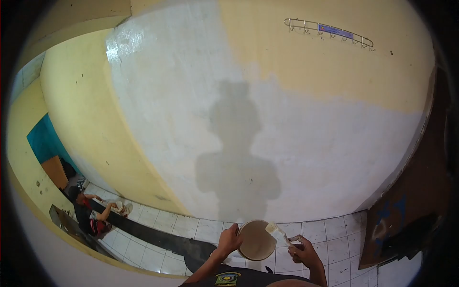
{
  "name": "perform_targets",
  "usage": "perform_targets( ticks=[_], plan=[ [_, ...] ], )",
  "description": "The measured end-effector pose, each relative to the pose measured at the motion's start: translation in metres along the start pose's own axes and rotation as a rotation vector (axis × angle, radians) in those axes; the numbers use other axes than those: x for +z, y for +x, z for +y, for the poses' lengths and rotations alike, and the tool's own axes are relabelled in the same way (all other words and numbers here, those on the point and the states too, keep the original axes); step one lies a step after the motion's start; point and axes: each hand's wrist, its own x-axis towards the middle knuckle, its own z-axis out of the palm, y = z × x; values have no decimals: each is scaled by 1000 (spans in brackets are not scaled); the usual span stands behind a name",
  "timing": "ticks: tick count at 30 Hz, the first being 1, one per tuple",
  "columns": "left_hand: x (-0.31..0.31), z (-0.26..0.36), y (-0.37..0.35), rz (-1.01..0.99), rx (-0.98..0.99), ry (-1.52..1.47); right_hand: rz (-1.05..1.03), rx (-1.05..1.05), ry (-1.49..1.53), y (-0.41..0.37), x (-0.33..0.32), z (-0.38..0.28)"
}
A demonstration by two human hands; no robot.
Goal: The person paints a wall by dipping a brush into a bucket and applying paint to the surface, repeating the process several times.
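Note:
My left hand [230, 239] grips the rim of a round paint bucket [256, 241] on its left side, fingers closed over the edge. Whitish residue coats the inside of the bucket. On the other side, my right hand [304, 252] is closed around the handle of a paintbrush [278, 233]. Its pale bristles overlap the bucket's right rim in this view. Ahead stands a wall [296, 158] with a broad whitish painted area and yellow left at the top right and far left. A shadow of a person falls across the whitish part.
A hook rack [330, 32] hangs high on the wall. At the left, another person [88, 213] sits low on the white tile floor [162, 220] beside a small container. A long dark strip [148, 234] runs across the floor toward me. A brown panel [401, 210] stands at the right.

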Motion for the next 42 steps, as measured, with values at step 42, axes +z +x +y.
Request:
perform_targets(
  ticks=[42],
  plan=[
    [-256, -245, 118, 184, -65, -6, 1063, -1317, -1210, 242, 485, -601]
  ],
)
